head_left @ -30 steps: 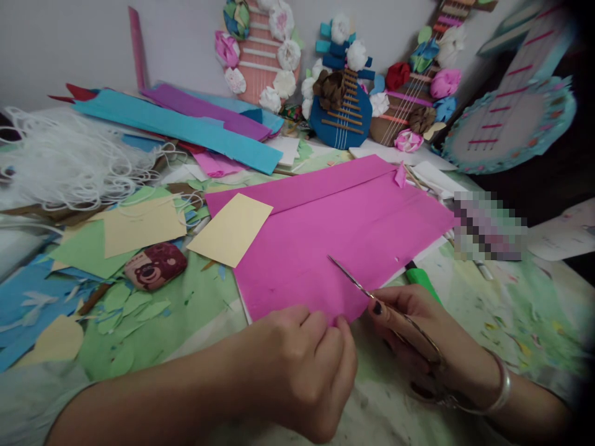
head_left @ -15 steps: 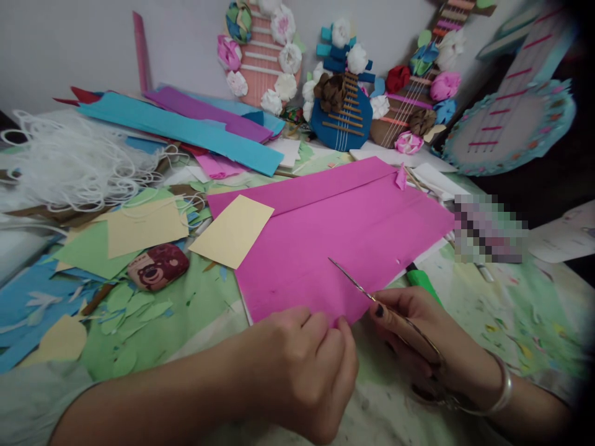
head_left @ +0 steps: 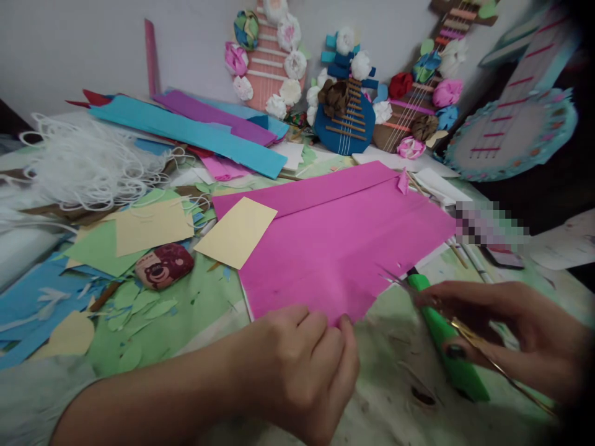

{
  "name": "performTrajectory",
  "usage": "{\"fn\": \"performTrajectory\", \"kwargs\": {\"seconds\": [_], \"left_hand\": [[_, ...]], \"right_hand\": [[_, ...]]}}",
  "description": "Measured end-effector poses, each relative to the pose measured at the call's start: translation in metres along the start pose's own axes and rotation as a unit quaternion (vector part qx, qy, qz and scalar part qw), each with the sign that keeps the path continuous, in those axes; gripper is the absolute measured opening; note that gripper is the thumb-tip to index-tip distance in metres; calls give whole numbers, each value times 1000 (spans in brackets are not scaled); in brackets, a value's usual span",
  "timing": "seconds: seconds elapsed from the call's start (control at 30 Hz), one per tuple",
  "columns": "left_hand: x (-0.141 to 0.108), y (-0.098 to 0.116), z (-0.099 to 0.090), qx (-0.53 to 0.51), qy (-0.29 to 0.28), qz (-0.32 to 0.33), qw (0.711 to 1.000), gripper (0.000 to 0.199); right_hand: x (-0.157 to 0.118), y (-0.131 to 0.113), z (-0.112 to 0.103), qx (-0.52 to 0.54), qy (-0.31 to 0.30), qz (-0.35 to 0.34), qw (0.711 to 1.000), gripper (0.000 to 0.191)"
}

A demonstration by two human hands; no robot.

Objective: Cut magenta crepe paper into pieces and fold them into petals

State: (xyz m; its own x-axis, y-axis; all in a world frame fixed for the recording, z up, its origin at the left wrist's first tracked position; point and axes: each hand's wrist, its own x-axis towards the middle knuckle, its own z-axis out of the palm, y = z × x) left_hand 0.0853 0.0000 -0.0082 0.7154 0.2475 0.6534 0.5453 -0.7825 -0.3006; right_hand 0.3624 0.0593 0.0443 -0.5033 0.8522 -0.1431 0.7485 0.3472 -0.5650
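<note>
A large sheet of bright pink paper (head_left: 316, 248) lies over a white sheet, with a fold along its far side. My left hand (head_left: 297, 371) is closed, its fingertips pinching the paper's near edge. To the right, my right hand (head_left: 506, 334) grips a slim pair of gold-handled scissors (head_left: 465, 331). Their blurred tips point left and lie close to the paper's right edge. Beneath that hand rests a green tool with a black end (head_left: 441, 334), partly covered. A cream card (head_left: 237, 232) lies across the paper's left corner.
White cord (head_left: 93, 164) is heaped at left, near folded coloured paper (head_left: 186, 130). A maroon bear-printed case (head_left: 164, 266) sits among green and blue scraps. Decorated paper instruments, one a blue lute (head_left: 344, 124), lean against the wall. A phone (head_left: 504, 257) lies at right.
My right hand has moved right with the scissors, drawing their tips from above the paper to its right edge. More of the green tool shows. My left hand stays put; the view shifted slightly.
</note>
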Motion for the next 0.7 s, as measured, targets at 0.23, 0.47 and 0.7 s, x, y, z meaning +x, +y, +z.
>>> {"fn": "performTrajectory", "kwargs": {"seconds": [0.23, 0.47, 0.7], "left_hand": [[2, -1, -3, 6, 17, -16, 1000, 26], [-1, 1, 0, 13, 12, -28, 999, 24], [-1, -1, -3, 22, -41, 9, 999, 19]], "right_hand": [[63, 18, -20, -298, 62, -294, 906, 28], [100, 8, 2, -271, 91, -407, 867, 27], [110, 5, 15, -263, 102, -420, 863, 33]]}}
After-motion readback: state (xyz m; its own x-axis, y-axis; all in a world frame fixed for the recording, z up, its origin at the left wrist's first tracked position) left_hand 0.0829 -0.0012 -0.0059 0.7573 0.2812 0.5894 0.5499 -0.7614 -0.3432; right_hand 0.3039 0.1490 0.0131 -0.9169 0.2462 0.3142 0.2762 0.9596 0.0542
